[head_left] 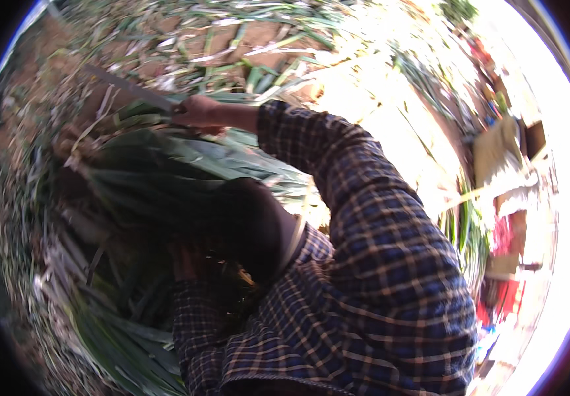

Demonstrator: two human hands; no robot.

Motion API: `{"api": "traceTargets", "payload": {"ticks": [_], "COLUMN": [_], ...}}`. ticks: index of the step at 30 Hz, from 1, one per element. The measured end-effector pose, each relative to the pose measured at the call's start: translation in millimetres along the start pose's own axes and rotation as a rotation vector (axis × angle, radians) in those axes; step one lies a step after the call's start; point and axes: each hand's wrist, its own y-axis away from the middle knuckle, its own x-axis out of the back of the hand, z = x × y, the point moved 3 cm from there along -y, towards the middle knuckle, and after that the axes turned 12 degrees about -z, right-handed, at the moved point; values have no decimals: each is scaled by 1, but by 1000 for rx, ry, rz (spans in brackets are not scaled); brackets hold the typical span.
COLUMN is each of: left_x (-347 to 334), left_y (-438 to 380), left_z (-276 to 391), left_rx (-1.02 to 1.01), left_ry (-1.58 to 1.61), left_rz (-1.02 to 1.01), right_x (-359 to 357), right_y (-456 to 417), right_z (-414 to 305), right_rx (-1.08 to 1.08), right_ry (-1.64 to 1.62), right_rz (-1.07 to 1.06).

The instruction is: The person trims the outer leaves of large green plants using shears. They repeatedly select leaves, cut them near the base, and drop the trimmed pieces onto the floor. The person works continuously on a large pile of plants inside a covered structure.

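Observation:
My right hand point(197, 111) is closed on the handle of a long, flat-bladed knife point(131, 89), which points to the upper left. The knife lies over or just above a bundle of leeks or large green onions point(176, 148), its tied-looking end at the left. In deep shadow below, my left hand point(186, 260) is close to the dark lower part of the leaves; its fingers are hidden, so a grip cannot be made out. More long green leaves with pale stalks point(112, 341) lie at the lower left. Both arms wear checked sleeves.
Cut leaves and stalks point(215, 54) litter the brown soil around the bundle. Another pile of green stalks point(468, 232) lies at the right, beside a tan sack or cloth point(498, 153) and red items point(505, 297). A dark rounded shape point(260, 222) blocks part of the view.

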Motion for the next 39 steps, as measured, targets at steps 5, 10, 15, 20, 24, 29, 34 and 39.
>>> {"api": "traceTargets", "payload": {"ticks": [5,10,15,20,24,29,34,39], "left_x": [13,22,33,36,29,-35,-74,-10], "left_y": [-7,-4,18,78,164,218,209,243], "left_z": [16,30,47,70,98,97,97,163], "left_rx": [41,106,148,128,-314,-422,-395,-678], "left_ry": [212,353,441,462,233,160,205,-65], "left_rz": [-93,-169,-212,-245,-117,-536,-462,-77], "right_x": [68,183,175,54,22,90,123,59], "right_y": [146,348,476,482,487,465,326,262], "right_z": [64,116,241,396,469,461,317,34], "right_rx": [-74,16,-322,-971,-1312,-1048,-386,602], "right_ry": [-59,103,-174,-589,-673,211,-14,328], "right_rz": [248,1008,1238,1001,1105,923,879,654]}}
